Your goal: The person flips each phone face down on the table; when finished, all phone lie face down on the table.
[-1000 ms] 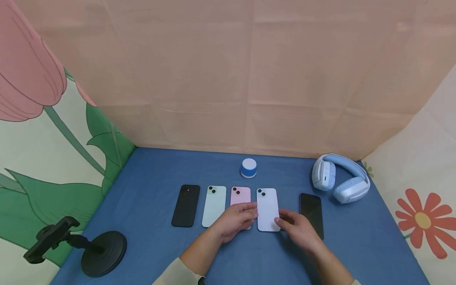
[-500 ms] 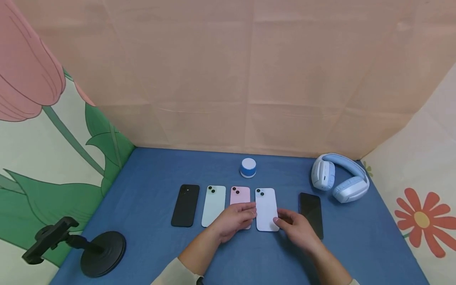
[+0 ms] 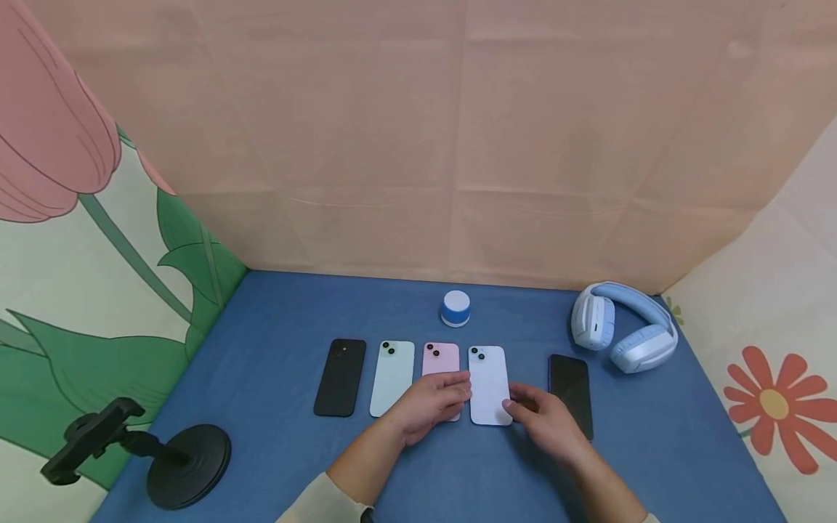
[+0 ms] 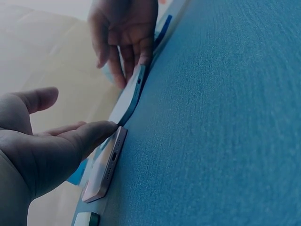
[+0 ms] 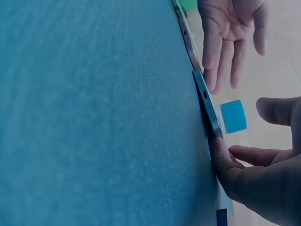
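Note:
A pale lavender-white phone (image 3: 488, 385) lies back up between both hands, its camera at the top left. Straight fingers of the left hand (image 3: 428, 407) reach its left edge and cover part of a pink phone (image 3: 441, 356). On the other side, the right hand (image 3: 546, 421) touches the right edge with its fingertips, and its thumb (image 5: 275, 110) stands away from them. A dark shadow shows along the pale phone's underside in the right wrist view. Left of the pink phone lie a mint-green phone (image 3: 394, 378) and a black phone (image 3: 341, 378).
A dark phone (image 3: 571, 392), screen up, lies just beyond the right hand. Blue-and-white headphones (image 3: 628, 327) sit at the back right, and a small blue jar with a white lid (image 3: 455, 309) stands behind the phones. A black phone stand (image 3: 189, 465) is at the front left.

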The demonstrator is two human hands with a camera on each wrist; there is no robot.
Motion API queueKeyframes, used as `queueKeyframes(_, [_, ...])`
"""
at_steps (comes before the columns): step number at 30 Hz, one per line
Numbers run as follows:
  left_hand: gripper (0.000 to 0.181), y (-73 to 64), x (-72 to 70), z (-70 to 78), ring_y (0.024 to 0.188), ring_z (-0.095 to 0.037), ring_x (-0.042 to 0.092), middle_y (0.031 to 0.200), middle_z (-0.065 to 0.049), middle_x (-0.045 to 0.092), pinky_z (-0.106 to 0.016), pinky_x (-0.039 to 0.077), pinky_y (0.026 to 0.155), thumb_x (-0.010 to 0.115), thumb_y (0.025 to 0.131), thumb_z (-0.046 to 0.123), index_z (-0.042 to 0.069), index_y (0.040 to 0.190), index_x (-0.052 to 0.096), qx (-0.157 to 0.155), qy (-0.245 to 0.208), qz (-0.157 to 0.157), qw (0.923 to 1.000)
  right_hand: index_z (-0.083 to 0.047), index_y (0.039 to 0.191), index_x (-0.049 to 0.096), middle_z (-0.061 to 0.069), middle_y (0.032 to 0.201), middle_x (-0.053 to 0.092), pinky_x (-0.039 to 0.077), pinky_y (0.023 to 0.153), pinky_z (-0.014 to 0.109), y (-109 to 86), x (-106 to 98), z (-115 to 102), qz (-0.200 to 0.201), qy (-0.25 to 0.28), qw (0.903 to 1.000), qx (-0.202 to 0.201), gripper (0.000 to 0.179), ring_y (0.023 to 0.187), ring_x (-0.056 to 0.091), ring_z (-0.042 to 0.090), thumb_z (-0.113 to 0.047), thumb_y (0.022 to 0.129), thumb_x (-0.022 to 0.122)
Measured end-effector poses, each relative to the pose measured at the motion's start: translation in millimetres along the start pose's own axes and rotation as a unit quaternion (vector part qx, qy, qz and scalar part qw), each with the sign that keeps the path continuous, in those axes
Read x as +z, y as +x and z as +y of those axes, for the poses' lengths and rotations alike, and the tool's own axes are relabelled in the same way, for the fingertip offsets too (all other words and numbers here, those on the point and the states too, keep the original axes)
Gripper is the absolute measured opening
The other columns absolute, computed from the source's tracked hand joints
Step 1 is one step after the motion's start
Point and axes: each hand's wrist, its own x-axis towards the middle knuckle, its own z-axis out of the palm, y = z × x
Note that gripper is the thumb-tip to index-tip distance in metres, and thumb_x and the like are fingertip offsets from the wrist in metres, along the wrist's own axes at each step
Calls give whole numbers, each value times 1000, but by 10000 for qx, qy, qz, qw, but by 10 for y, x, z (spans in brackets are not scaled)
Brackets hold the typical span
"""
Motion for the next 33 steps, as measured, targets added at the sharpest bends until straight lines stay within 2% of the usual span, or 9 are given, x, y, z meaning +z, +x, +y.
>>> queueKeyframes(20, [54, 0, 9, 1, 144, -30, 48, 154, -16, 52, -47, 44, 112, 63, 105, 23, -1, 152, 49, 29, 78, 65, 9999, -3, 142, 61, 13, 135, 66, 55, 99, 53, -14, -7, 14, -37, 129, 9999, 16, 52, 117, 64, 28, -34, 102, 68])
queueKeyframes(29, [56, 9, 25, 10, 138, -28, 55, 152, -10, 56, -54, 38, 117, 68, 102, 25, 5, 152, 52, 65, 590, 28, 9982, -5, 145, 58, 11, 138, 65, 52, 104, 54, -22, -59, 77, -157, 230, 9996, -108, 50, 123, 63, 29, -28, 102, 68])
queueKeyframes(33, [58, -4, 40, 35, 138, -26, 55, 151, -9, 57, -57, 38, 117, 69, 101, 26, 7, 153, 52, 77, 644, -28, 9979, -6, 146, 57, 10, 139, 65, 53, 103, 53, -36, -73, 90, -249, 302, 9991, -166, 52, 123, 63, 29, -28, 101, 69])
